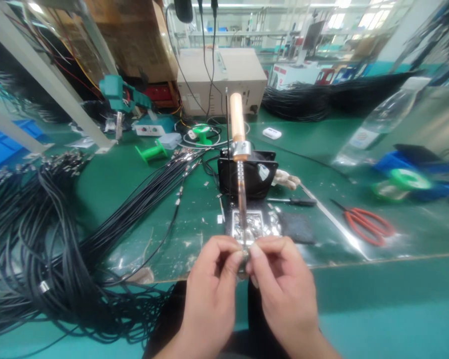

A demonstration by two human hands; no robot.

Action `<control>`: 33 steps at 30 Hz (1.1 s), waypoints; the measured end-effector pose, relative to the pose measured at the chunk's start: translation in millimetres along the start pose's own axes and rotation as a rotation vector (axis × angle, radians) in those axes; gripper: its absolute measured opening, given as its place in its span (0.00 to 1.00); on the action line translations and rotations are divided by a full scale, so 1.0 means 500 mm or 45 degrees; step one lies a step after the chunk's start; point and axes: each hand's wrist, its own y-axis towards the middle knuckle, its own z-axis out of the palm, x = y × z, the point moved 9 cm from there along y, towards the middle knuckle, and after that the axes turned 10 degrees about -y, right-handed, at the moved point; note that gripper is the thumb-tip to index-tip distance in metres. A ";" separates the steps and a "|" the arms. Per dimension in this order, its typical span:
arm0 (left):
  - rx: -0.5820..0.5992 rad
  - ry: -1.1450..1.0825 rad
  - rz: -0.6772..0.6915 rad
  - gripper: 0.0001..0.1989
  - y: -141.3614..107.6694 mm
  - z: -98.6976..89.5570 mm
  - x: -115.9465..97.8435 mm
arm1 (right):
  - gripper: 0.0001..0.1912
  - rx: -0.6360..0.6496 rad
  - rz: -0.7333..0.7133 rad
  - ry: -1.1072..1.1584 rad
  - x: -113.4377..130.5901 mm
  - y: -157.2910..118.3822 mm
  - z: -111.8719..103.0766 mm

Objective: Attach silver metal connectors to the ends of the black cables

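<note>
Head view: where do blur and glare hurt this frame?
Head view, far right: the green spool is smeared; head view, top right: the windows are washed out; head view, lower centre: the small piece between the fingers is too blurred to identify.

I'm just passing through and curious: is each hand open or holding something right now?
Left hand: closed, pinching a small part too blurred to identify.
Right hand: closed, pinching the same small part.

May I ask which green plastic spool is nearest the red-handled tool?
The rightmost green plastic spool, beside the blue plastic container; the other two lie well to its left.
</note>
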 end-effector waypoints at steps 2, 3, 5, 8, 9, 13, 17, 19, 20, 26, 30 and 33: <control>-0.004 0.000 0.000 0.06 0.000 -0.001 0.000 | 0.08 0.000 0.000 0.000 0.002 0.001 0.000; -0.005 0.003 0.002 0.06 -0.001 -0.001 0.000 | 0.08 0.000 -0.001 0.003 0.003 0.001 0.000; -0.005 0.008 0.010 0.06 -0.001 -0.001 0.000 | 0.08 0.000 0.005 0.012 0.004 0.000 0.001; -0.005 0.001 0.021 0.06 0.000 0.000 -0.001 | 0.08 0.001 0.013 0.039 0.003 -0.003 0.001; -0.005 -0.006 0.025 0.06 0.001 0.000 -0.002 | 0.08 0.000 0.019 0.045 0.002 -0.004 0.001; -0.012 -0.017 0.028 0.06 0.004 0.000 -0.002 | 0.08 -0.005 0.033 0.033 -0.003 -0.005 -0.001; -0.001 -0.020 0.039 0.06 -0.001 0.001 0.002 | 0.09 0.000 0.052 0.030 -0.006 -0.006 -0.002; -0.006 -0.016 0.034 0.06 -0.007 0.000 0.008 | 0.09 0.004 0.060 0.044 -0.006 -0.008 -0.002; -0.013 -0.009 0.031 0.06 -0.011 -0.001 0.011 | 0.09 0.010 0.068 0.055 -0.007 -0.010 -0.002; -0.026 0.050 0.084 0.05 -0.029 -0.003 0.015 | 0.13 0.037 0.191 0.089 -0.013 -0.027 -0.003; -0.020 0.037 0.131 0.05 -0.037 -0.004 0.008 | 0.15 0.092 0.286 0.142 -0.013 -0.034 0.000; 0.011 0.006 0.177 0.06 -0.046 -0.001 0.001 | 0.19 0.152 0.373 0.213 -0.016 -0.042 0.000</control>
